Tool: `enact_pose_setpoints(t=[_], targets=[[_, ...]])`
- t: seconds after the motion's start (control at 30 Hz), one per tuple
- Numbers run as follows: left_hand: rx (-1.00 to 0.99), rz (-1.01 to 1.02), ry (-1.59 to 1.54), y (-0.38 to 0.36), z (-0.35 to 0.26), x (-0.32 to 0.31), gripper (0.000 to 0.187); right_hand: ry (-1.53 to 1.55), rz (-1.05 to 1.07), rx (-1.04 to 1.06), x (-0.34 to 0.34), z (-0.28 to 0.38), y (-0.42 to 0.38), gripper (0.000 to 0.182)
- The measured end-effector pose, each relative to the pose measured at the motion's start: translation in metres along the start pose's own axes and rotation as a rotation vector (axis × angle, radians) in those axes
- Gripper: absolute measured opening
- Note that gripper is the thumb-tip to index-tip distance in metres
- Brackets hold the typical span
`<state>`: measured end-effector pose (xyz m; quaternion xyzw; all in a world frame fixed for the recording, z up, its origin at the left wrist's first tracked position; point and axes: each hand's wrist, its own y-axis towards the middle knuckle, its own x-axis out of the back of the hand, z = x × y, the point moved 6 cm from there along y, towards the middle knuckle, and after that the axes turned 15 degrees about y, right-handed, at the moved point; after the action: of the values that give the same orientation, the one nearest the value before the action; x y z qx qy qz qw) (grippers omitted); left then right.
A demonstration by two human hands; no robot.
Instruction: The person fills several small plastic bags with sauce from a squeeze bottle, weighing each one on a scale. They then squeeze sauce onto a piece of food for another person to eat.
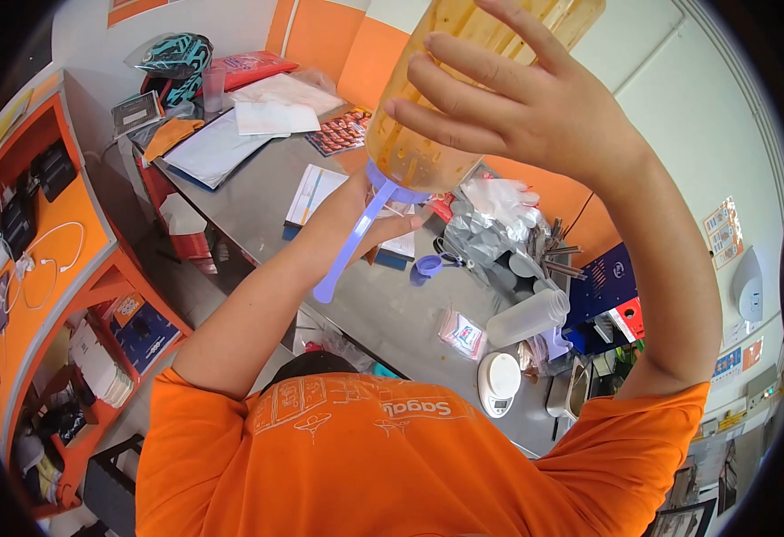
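Observation:
A large translucent plastic bottle, streaked with yellow-orange liquid, is held up tilted, its narrower end low. My right hand grips its side high up, fingers spread along the wall. At the low end sits a purple plastic piece with a long strap-like handle slanting down to the left. My left hand is closed around that end from beneath, partly hidden behind the purple piece. On the table below lie a small purple cup-like piece and an empty-looking translucent bottle on its side.
The grey metal table carries papers, a heap of plastic bags, a pink-and-white packet and a white kitchen scale. An orange shelf unit stands at left; a blue box is at right.

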<state>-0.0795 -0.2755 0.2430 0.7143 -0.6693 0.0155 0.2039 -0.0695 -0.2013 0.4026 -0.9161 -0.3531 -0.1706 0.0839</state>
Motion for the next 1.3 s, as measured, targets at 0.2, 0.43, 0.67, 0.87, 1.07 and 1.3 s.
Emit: enact_pose_setpoints(t=[0.2,0.43,0.67,0.87,1.07,1.3], targets=[[0.053,-0.003,0.057,-0.004,0.004,0.002,0.065,0.012,0.044,0.024,-0.001,0.002,0.004,0.028],[0.095,0.056,0.103,-0.002,0.012,0.004,0.061,-0.146,0.391,-0.02,0.009,0.013,0.016,0.064],[0.05,-0.028,0.131,-0.002,0.021,0.007,0.054,-0.204,0.337,-0.073,0.009,0.023,0.009,0.06],[0.128,-0.006,-0.102,-0.004,0.025,0.004,0.025,-0.206,0.386,-0.112,0.006,0.019,0.01,0.048],[0.093,0.016,-0.061,-0.006,0.022,0.001,0.031,-0.074,0.127,-0.05,0.0,0.01,0.005,0.041],[0.144,0.004,-0.227,-0.006,0.028,-0.002,0.033,0.016,0.175,-0.006,-0.009,0.008,0.007,0.036]])
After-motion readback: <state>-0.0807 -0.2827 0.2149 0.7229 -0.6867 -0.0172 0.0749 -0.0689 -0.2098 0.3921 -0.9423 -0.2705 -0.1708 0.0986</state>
